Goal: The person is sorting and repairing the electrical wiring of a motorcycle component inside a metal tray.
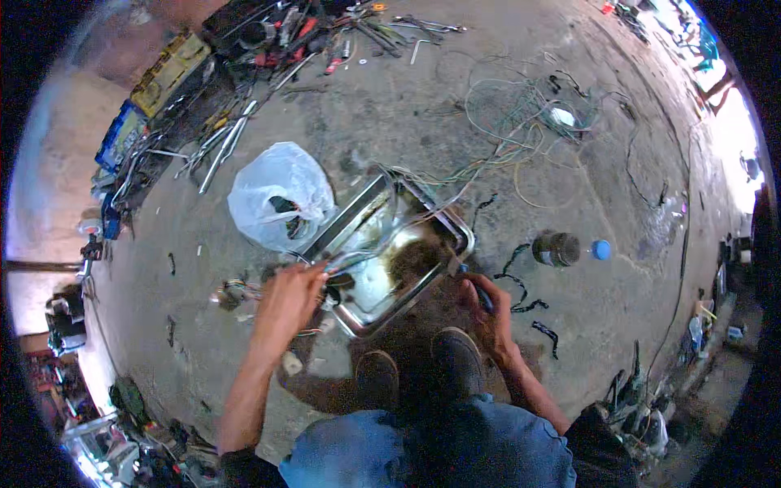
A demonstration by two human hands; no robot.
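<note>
Concrete floor, tools scattered. Metal tray (370, 305) lies diagonal between hands; left hand (294, 294) grips wires (358, 259) at near corner, right hand (482, 305) clutches a blue-handled tool (468, 276) touching the tray's right rim.

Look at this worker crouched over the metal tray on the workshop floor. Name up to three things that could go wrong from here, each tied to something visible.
1. The left hand grips wires at the metal tray; its thin edge might cut skin.
2. The right hand holds a small tool pointing into the tray; a slip could jab the other hand.
3. Loose wires and black strips lie around the shoes; standing up could mean tripping.
</note>
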